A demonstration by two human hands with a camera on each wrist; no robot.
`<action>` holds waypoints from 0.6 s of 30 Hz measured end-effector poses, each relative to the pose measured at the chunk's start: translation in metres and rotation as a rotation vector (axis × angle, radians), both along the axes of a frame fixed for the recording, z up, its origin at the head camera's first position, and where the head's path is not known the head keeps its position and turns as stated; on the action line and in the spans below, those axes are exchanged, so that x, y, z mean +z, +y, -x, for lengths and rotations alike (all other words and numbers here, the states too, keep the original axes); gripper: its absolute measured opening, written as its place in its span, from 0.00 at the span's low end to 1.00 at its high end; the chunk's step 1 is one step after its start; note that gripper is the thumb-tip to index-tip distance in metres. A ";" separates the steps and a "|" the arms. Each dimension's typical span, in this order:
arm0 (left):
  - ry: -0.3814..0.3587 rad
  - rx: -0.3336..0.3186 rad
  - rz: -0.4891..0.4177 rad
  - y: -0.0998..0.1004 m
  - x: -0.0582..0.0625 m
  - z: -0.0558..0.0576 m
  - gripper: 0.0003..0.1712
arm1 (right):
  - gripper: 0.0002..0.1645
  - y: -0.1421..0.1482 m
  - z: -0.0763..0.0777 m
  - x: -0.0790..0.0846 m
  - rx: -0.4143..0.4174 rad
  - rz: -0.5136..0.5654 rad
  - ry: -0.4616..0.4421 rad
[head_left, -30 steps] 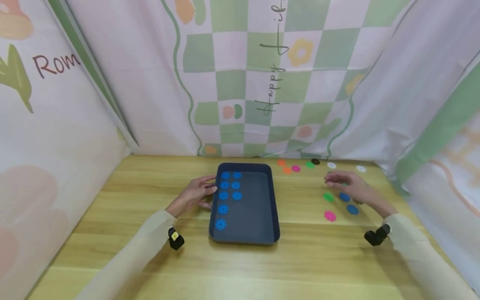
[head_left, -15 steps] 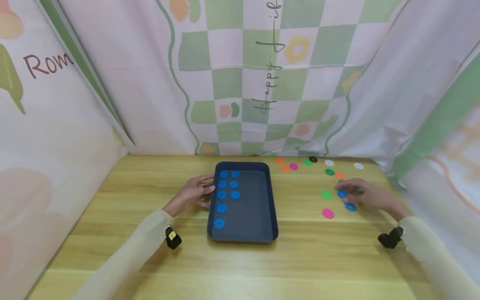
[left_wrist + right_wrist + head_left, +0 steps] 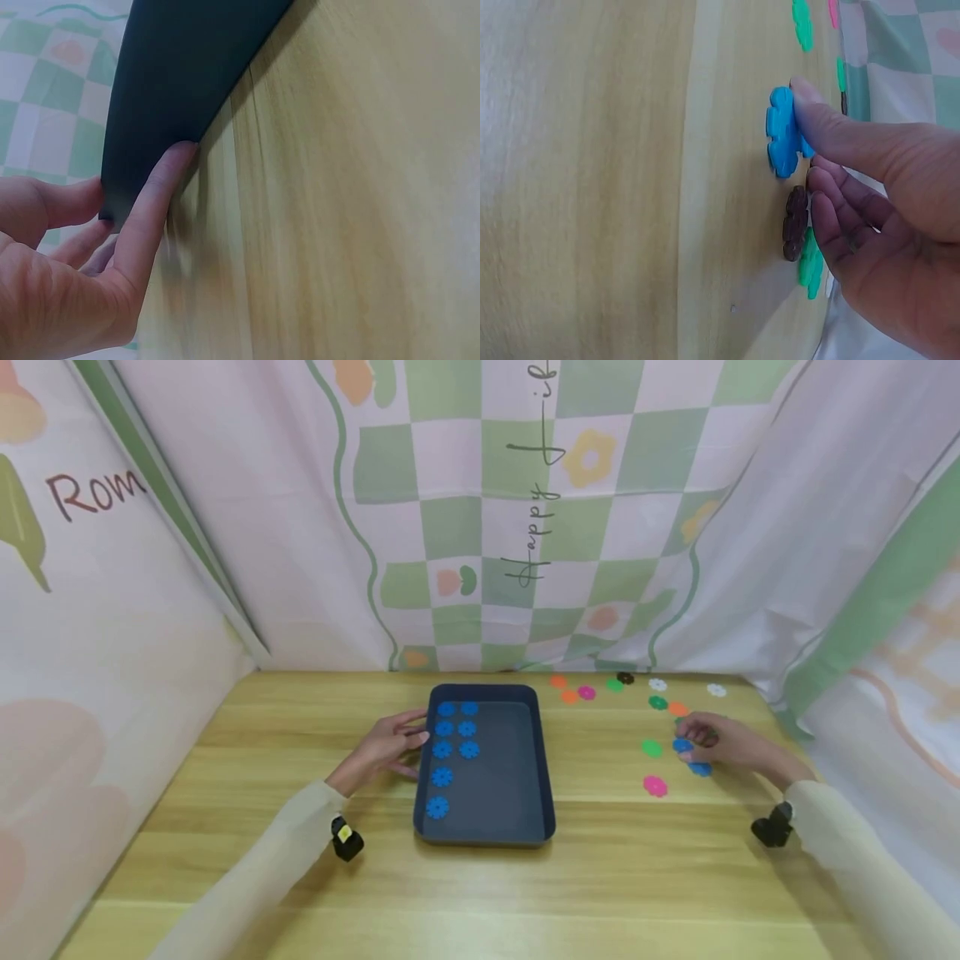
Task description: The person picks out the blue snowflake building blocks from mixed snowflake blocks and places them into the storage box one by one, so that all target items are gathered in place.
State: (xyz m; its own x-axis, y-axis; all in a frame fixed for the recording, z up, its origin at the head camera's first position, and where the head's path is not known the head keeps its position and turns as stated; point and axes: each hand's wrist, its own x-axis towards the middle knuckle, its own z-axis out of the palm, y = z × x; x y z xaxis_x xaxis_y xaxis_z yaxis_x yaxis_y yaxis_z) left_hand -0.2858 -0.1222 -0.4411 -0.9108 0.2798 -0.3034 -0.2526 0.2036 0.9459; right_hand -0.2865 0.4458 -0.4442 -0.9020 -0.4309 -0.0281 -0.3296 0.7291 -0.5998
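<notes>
My left hand rests against the left side of the dark grey tray, its fingers mostly straight. In the left wrist view, fingertips touch the outer wall of the tray. Blue notched flower-shaped discs lie along the tray's left side in two columns. My right hand is low over the table, bent fingers and thumb apart around a blue disc. Close to the thumb, a second blue disc lies nearer me. Contact at the right fingertips is partly hidden.
Light green and pink discs lie left of the right hand. Orange, dark green, white and black ones lie farther back. A brown disc shows below the thumb. Curtains border the wooden table.
My right hand has moved right and down from above the discs to the blue ones, then shifted slightly there. The left hand stays at the tray. The head view has shifted a little.
</notes>
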 end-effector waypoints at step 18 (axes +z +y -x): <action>0.000 -0.019 -0.006 0.000 -0.001 -0.001 0.34 | 0.12 -0.015 0.009 0.012 -0.012 -0.035 -0.022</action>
